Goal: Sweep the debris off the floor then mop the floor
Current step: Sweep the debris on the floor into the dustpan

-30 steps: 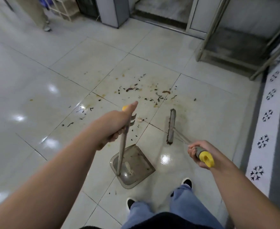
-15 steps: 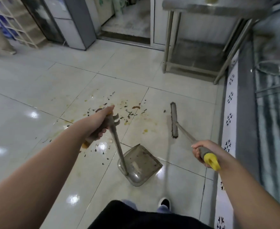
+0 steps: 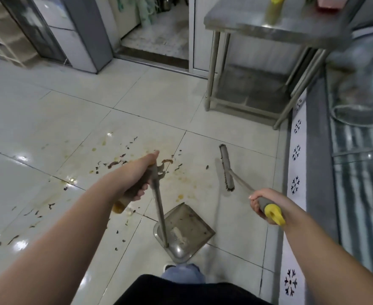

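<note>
My left hand [image 3: 135, 177] grips the grey handle of a long-handled dustpan [image 3: 184, 230], whose clear pan rests on the tiled floor just in front of my feet. My right hand [image 3: 263, 204] holds the yellow-capped end of a broom handle; the broom head [image 3: 226, 167] sits on the floor to the right of the debris. Dark scraps and brown stains of debris [image 3: 119, 164] spread over the tiles ahead and to the left, partly behind my left hand. More specks [image 3: 33, 213] lie at the lower left.
A steel table [image 3: 269, 27] with a lower shelf stands at the back right, a yellow bottle [image 3: 273, 9] on top. A patterned tile strip [image 3: 295, 186] and metal counter front run along the right. A doorway [image 3: 159, 36] and cabinets lie ahead.
The view has tilted up and turned right. The dustpan and my left hand shifted right relative to the debris; the broom head stays on the floor to the right of the debris.
</note>
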Demonstrator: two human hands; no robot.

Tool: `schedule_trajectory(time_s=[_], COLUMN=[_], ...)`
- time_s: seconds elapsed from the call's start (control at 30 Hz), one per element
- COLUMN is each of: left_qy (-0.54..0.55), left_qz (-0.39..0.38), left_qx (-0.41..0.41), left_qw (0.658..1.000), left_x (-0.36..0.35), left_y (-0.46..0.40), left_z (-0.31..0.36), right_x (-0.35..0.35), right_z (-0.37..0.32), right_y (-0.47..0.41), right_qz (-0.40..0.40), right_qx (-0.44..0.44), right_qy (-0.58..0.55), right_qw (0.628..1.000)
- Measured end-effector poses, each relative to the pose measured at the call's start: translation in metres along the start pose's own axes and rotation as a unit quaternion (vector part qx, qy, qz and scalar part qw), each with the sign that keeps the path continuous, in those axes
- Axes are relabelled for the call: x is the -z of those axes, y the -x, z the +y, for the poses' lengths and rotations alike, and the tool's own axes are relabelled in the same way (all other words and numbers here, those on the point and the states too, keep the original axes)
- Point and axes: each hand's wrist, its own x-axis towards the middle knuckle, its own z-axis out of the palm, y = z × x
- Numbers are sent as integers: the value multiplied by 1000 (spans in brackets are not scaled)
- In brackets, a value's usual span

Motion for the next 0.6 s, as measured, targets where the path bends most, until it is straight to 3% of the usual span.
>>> schedule_trajectory(time_s=[0.2, 0.43, 0.6], left_qy=[29, 40, 82], left_qz=[-41, 30, 120], left_qx=[12, 33, 108], left_qw=[999, 998, 983], left_x=[13, 15, 3], left_y=[-26, -72, -99], left_z=[45, 93, 131], right_x=[-25, -34, -50], right_z=[-66, -152, -218], right_y=[-47, -129, -174], right_qz=[6, 8, -23], right_qx=[12, -2, -51], right_qy=[92, 202, 254], right_qw=[996, 979, 966])
